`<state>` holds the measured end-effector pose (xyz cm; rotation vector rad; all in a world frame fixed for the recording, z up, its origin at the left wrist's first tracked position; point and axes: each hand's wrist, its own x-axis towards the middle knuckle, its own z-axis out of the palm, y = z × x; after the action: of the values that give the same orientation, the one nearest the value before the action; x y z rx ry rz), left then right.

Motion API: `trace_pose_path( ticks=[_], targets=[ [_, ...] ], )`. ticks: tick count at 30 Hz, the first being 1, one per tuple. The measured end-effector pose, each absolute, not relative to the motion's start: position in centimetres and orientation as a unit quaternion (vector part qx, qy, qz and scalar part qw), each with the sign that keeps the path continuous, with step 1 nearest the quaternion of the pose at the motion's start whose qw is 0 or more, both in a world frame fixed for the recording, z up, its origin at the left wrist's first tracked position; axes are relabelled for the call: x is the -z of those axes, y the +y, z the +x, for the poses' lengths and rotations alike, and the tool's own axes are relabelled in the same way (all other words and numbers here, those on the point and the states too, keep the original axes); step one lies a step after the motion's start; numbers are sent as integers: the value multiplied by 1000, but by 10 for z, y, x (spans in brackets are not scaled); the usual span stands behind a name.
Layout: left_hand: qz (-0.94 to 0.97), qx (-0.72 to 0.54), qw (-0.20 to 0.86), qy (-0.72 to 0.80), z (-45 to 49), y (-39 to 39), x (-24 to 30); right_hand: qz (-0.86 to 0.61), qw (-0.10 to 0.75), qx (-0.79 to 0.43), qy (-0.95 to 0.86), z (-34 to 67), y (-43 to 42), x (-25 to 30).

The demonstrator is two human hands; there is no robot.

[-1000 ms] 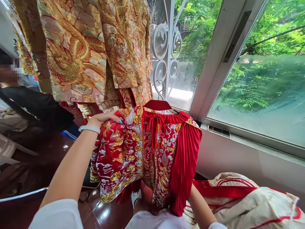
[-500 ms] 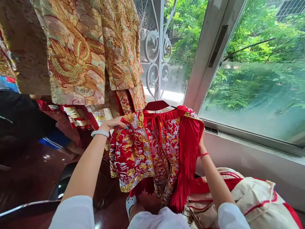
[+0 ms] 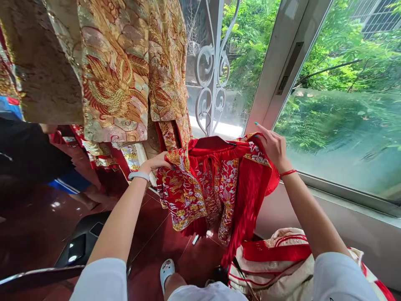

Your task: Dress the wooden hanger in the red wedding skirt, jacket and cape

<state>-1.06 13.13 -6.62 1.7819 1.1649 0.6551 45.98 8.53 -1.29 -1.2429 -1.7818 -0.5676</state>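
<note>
The left hand (image 3: 156, 162) is closed on one shoulder of a red embroidered jacket (image 3: 200, 188), and the right hand (image 3: 272, 145) pinches the other shoulder. The jacket hangs on a red hanger (image 3: 210, 142) at the centre of the frame. A gold brocade robe (image 3: 115, 79) hangs at upper left, and a cream-and-red garment (image 3: 275, 259) lies at lower right.

Light: strong daylight reaches you through the window (image 3: 344, 104) on the right and far side, and the scene is bright overall.
Backlight: your red garment (image 3: 203, 184) hangs against the glass, yet its embroidery reads crisp and well lit.
Highlights: the strip behind the white scrollwork grille (image 3: 213, 83) is blown out.
Shadow: the near left is dim, and the dark polished floor (image 3: 163, 234) carries small glare spots.
Haze: the lower pane looks milky.
Distortion: the lens is wide, so you see the window frame (image 3: 282, 71) lean.
Focus: your sleeves (image 3: 97, 280) at the near edge look soft and stretched.
</note>
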Motion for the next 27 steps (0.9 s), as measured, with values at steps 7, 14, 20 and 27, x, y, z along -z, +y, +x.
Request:
trace_pose_path(
  ticks=[7, 14, 20, 27],
  targets=[
    [757, -259, 290, 525, -24, 114, 68, -475, 429, 304, -705, 458, 57, 30],
    [791, -380, -94, 471, 82, 44, 53, -491, 438, 291, -695, 453, 67, 50],
    [926, -188, -205, 255, 229, 30, 69, -500, 448, 264, -692, 448, 66, 66],
    [903, -172, -255, 299, 257, 51, 82, -499, 438, 242, -708, 448, 65, 79]
  ],
)
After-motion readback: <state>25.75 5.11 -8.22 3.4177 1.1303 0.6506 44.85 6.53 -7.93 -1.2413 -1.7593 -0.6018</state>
